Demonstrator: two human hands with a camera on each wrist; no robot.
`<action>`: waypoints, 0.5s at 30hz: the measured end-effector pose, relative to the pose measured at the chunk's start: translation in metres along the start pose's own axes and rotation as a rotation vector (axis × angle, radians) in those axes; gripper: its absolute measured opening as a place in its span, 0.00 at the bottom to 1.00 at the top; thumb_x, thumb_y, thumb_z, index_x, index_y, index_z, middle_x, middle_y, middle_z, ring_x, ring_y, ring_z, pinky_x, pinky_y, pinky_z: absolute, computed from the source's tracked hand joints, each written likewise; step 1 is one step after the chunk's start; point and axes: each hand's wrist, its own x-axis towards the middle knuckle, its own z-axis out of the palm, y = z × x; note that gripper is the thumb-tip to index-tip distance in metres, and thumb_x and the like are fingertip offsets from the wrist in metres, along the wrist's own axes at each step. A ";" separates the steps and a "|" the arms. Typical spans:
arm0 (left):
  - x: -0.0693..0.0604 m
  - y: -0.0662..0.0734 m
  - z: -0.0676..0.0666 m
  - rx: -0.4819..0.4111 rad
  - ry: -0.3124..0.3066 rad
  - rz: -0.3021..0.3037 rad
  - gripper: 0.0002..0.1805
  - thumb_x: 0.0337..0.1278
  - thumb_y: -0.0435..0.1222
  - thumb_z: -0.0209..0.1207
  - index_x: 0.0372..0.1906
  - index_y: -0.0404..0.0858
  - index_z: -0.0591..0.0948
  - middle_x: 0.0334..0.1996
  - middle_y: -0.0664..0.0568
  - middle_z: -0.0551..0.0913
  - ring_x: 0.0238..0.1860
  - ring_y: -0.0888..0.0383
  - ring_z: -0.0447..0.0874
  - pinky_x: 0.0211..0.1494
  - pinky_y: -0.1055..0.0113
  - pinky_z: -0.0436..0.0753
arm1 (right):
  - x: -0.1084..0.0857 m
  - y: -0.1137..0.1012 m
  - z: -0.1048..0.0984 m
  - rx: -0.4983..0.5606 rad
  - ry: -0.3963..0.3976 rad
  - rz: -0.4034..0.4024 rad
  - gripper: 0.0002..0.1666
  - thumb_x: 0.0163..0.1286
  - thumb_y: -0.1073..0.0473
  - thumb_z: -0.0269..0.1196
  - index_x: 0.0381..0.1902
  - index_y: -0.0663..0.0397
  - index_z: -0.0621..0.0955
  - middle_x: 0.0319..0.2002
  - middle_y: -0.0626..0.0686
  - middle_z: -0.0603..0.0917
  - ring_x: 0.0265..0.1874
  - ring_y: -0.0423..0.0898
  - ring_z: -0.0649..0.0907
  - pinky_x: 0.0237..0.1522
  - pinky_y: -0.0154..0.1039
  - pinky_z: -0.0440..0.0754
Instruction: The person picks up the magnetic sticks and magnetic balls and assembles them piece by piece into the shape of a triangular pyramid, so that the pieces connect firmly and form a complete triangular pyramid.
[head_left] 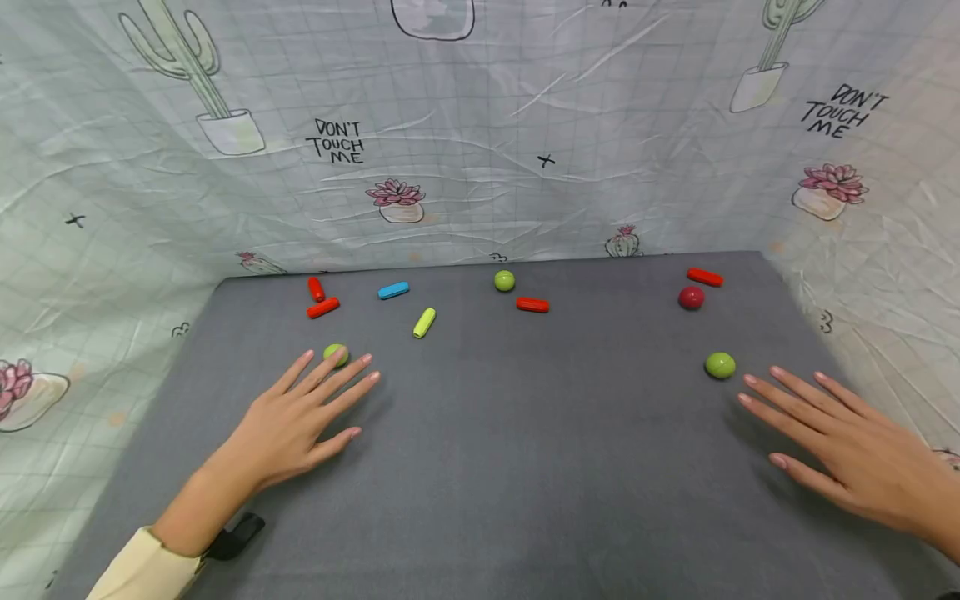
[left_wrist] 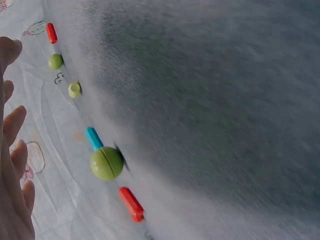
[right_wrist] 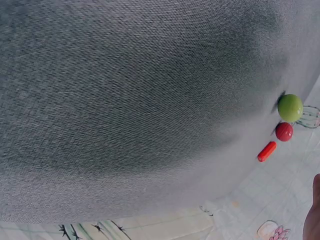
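My left hand [head_left: 294, 427] hovers over the grey table with its fingers spread and nothing in its grasp. Its fingertips partly cover a green ball [head_left: 336, 355] in the head view; the left wrist view shows that green ball [left_wrist: 106, 163] apart from the fingers. On the other side, my right hand [head_left: 855, 446] is also spread and holds nothing. Just beyond its fingertips lies another green ball [head_left: 721, 365]. A red ball [head_left: 692, 297] and a short red stick [head_left: 705, 277] lie farther back there.
Along the back of the grey table [head_left: 525, 467] lie two red sticks [head_left: 323, 307] at left, a blue stick [head_left: 393, 290], a yellow-green stick [head_left: 424, 322], a third green ball [head_left: 505, 281] and a red stick [head_left: 532, 305]. A cactus-print cloth [head_left: 465, 108] rises behind and at both sides.
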 end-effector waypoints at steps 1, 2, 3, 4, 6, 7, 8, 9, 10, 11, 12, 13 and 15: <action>0.002 0.000 0.000 -0.005 0.002 -0.007 0.40 0.69 0.59 0.49 0.82 0.53 0.57 0.80 0.54 0.57 0.80 0.48 0.51 0.80 0.45 0.47 | 0.001 0.000 0.000 -0.001 -0.003 0.002 0.45 0.67 0.34 0.64 0.78 0.41 0.67 0.80 0.43 0.58 0.81 0.43 0.48 0.80 0.44 0.35; 0.005 0.001 0.001 -0.013 0.004 -0.017 0.40 0.69 0.58 0.50 0.82 0.53 0.57 0.80 0.54 0.57 0.81 0.49 0.50 0.81 0.46 0.46 | 0.001 0.000 0.000 -0.003 -0.003 0.005 0.45 0.67 0.35 0.64 0.77 0.41 0.67 0.80 0.43 0.58 0.81 0.43 0.48 0.80 0.43 0.35; 0.007 0.002 0.001 -0.021 0.010 -0.031 0.40 0.69 0.58 0.51 0.82 0.53 0.57 0.80 0.54 0.57 0.81 0.49 0.50 0.81 0.46 0.45 | 0.001 0.001 0.000 -0.006 -0.005 0.005 0.45 0.68 0.35 0.64 0.77 0.41 0.67 0.80 0.43 0.58 0.81 0.43 0.48 0.80 0.43 0.35; 0.009 0.002 0.002 -0.032 0.021 -0.046 0.40 0.69 0.58 0.50 0.81 0.53 0.57 0.80 0.54 0.57 0.81 0.49 0.50 0.81 0.46 0.45 | 0.002 0.001 0.000 -0.008 -0.005 0.005 0.44 0.68 0.35 0.64 0.77 0.41 0.67 0.80 0.43 0.58 0.81 0.43 0.48 0.80 0.43 0.35; 0.014 0.004 0.002 -0.060 0.047 -0.090 0.39 0.69 0.57 0.50 0.81 0.53 0.57 0.80 0.54 0.58 0.80 0.48 0.51 0.81 0.48 0.44 | 0.002 0.001 0.000 -0.009 -0.006 0.006 0.44 0.68 0.35 0.64 0.77 0.40 0.67 0.80 0.43 0.58 0.81 0.43 0.48 0.80 0.43 0.35; 0.017 0.004 0.001 -0.080 0.063 -0.114 0.39 0.68 0.56 0.51 0.81 0.53 0.58 0.80 0.54 0.58 0.80 0.47 0.53 0.82 0.49 0.44 | 0.003 0.002 0.001 -0.010 -0.006 0.007 0.44 0.68 0.35 0.64 0.78 0.40 0.67 0.80 0.44 0.58 0.81 0.43 0.48 0.80 0.43 0.35; 0.019 0.005 0.001 -0.100 0.082 -0.139 0.39 0.68 0.55 0.52 0.81 0.52 0.59 0.80 0.54 0.58 0.79 0.46 0.55 0.82 0.49 0.44 | 0.003 0.002 0.001 -0.010 -0.004 0.007 0.44 0.68 0.35 0.64 0.77 0.39 0.67 0.80 0.44 0.59 0.81 0.43 0.48 0.80 0.43 0.35; 0.021 0.004 0.000 -0.120 0.102 -0.161 0.39 0.68 0.54 0.52 0.81 0.52 0.60 0.79 0.53 0.59 0.78 0.45 0.57 0.82 0.50 0.44 | 0.003 0.002 0.002 -0.009 -0.003 0.009 0.44 0.68 0.36 0.64 0.78 0.39 0.67 0.80 0.44 0.59 0.81 0.43 0.48 0.80 0.43 0.36; 0.023 0.005 -0.001 -0.141 0.118 -0.185 0.38 0.67 0.53 0.53 0.80 0.52 0.60 0.79 0.53 0.60 0.78 0.45 0.58 0.82 0.50 0.45 | 0.004 0.002 0.002 -0.010 -0.004 0.012 0.44 0.67 0.36 0.65 0.78 0.38 0.67 0.80 0.44 0.59 0.81 0.42 0.48 0.80 0.43 0.36; 0.025 0.005 -0.002 -0.160 0.130 -0.205 0.39 0.67 0.52 0.54 0.80 0.52 0.60 0.79 0.53 0.60 0.78 0.44 0.59 0.82 0.49 0.46 | 0.005 0.002 0.002 -0.010 -0.006 0.014 0.45 0.67 0.36 0.65 0.78 0.38 0.66 0.80 0.43 0.58 0.81 0.42 0.47 0.80 0.43 0.35; 0.026 0.005 -0.003 -0.178 0.140 -0.222 0.39 0.66 0.51 0.55 0.80 0.51 0.61 0.79 0.53 0.61 0.77 0.44 0.59 0.81 0.49 0.48 | 0.005 0.002 0.003 -0.009 -0.007 0.017 0.45 0.66 0.37 0.66 0.78 0.38 0.66 0.80 0.43 0.58 0.81 0.42 0.47 0.80 0.43 0.36; 0.028 0.005 -0.004 -0.195 0.149 -0.239 0.38 0.66 0.49 0.56 0.80 0.51 0.61 0.78 0.52 0.62 0.77 0.44 0.60 0.81 0.48 0.50 | 0.006 0.002 0.003 -0.009 -0.008 0.021 0.46 0.65 0.37 0.67 0.78 0.38 0.66 0.80 0.43 0.58 0.81 0.42 0.47 0.80 0.42 0.36; 0.031 0.005 -0.005 -0.226 0.160 -0.265 0.38 0.66 0.47 0.56 0.80 0.51 0.62 0.78 0.52 0.63 0.77 0.43 0.60 0.79 0.45 0.54 | 0.007 0.002 0.003 -0.009 -0.009 0.027 0.47 0.64 0.38 0.69 0.78 0.38 0.66 0.80 0.43 0.58 0.81 0.42 0.47 0.80 0.42 0.36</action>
